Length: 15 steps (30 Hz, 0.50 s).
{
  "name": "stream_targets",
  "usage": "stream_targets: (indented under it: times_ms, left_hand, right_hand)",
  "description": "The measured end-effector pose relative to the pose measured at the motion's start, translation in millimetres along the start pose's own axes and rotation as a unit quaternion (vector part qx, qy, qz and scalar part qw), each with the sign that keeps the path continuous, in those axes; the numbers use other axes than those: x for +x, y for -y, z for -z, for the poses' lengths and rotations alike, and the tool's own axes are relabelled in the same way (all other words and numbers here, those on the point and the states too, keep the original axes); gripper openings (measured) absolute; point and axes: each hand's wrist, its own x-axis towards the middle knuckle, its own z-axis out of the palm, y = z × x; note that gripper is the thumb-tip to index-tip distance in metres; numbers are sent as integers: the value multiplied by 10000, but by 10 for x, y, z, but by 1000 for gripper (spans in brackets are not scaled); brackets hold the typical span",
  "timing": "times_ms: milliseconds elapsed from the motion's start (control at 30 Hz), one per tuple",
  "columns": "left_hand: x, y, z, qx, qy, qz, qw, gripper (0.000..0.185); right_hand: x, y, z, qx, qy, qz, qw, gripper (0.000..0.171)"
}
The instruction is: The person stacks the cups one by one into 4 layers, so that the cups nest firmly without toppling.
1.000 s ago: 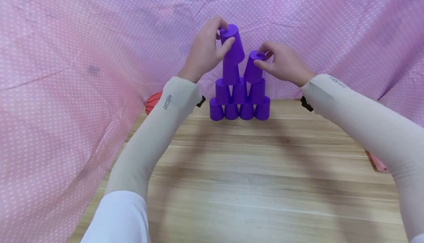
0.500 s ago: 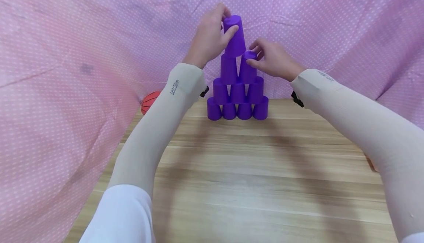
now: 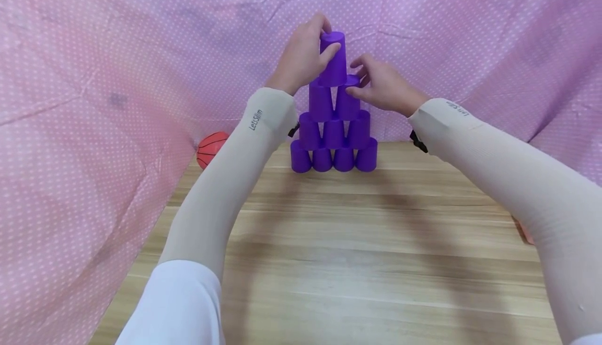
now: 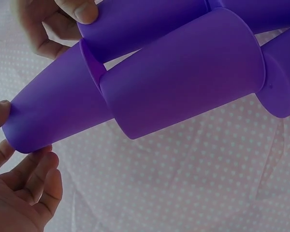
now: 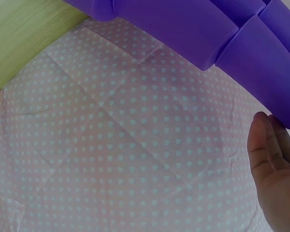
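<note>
An upside-down purple cup [image 3: 333, 62] sits at the top of a pyramid of purple cups, and my left hand [image 3: 303, 55] holds it by its narrow end between thumb and fingers. In the left wrist view that top cup [image 4: 58, 104] meets the two cups of the row below with its rim. My right hand [image 3: 383, 84] pinches the right cup [image 3: 348, 102] of that row near its upper end. The left cup [image 3: 321, 102] of the row stands beside it. Three cups [image 3: 334, 134] make the row under them, and several cups [image 3: 322, 160] form the base.
The pyramid stands at the far side of a wooden table [image 3: 329, 261]. Behind it hangs a pink dotted cloth [image 3: 188, 47]. A red ball with black lines [image 3: 210, 149] lies at the left, partly behind my left forearm. A pinkish object [image 3: 525, 231] shows beside my right forearm.
The right hand's cup has moved left and down to stand beside its neighbour. My left hand has raised its cup, moved it slightly right, then lowered it onto the two cups.
</note>
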Motion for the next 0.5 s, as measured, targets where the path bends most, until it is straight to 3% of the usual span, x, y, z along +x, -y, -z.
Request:
stream_targets:
  times_ms: [233, 400, 500]
  left_hand:
    - [-114, 85, 70, 128, 35, 192, 9997, 50]
    - [-432, 219, 146, 812, -61, -194, 9965, 60]
    - [-689, 272, 138, 1187, 160, -342, 9922, 64]
  right_hand:
    - [-43, 22, 46, -112, -61, -99, 9999, 62]
    - [-195, 61, 221, -485, -62, -95, 9988, 68]
    - [-316, 100, 299, -983, -204, 105, 9949, 69]
